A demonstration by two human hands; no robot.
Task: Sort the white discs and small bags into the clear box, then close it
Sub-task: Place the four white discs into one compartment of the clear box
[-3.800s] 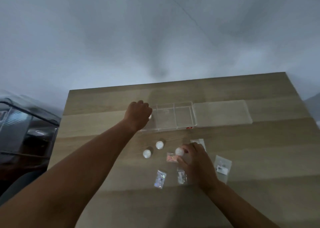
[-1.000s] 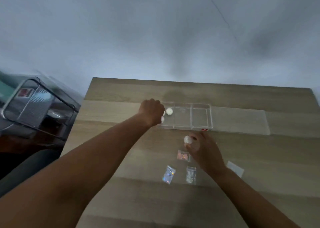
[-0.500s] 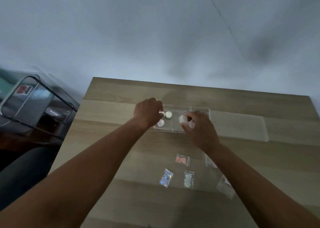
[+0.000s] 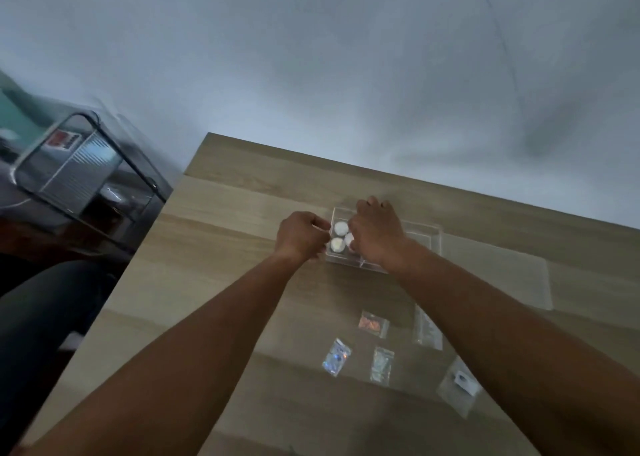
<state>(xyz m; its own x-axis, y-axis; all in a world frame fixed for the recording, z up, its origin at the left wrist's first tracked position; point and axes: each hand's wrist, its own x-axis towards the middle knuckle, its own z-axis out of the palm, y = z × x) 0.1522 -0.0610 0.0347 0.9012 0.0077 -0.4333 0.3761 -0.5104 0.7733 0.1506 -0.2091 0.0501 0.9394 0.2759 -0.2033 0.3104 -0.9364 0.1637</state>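
Note:
The clear box (image 4: 437, 229) stands open in the middle of the wooden table. Two white discs (image 4: 340, 227) lie in its left compartment. My right hand (image 4: 377, 235) reaches down into that compartment, fingertips on a third white disc (image 4: 348, 238) that it partly hides. My left hand (image 4: 300, 235) is curled at the box's left wall with nothing visible in it. Several small bags lie nearer me: an orange bag (image 4: 373, 323), an iridescent bag (image 4: 336, 357), a silvery bag (image 4: 382, 365), a clear bag (image 4: 428, 327) and a labelled bag (image 4: 459, 384).
The box's clear lid (image 4: 495, 272) lies flat to the right of the box. A dark wire-framed cart (image 4: 79, 178) stands off the table's left edge. The wall rises behind the table's far edge.
My right hand has carried a white disc from the table into the box's left compartment. My left hand has stayed at the box's left wall. The camera has tilted.

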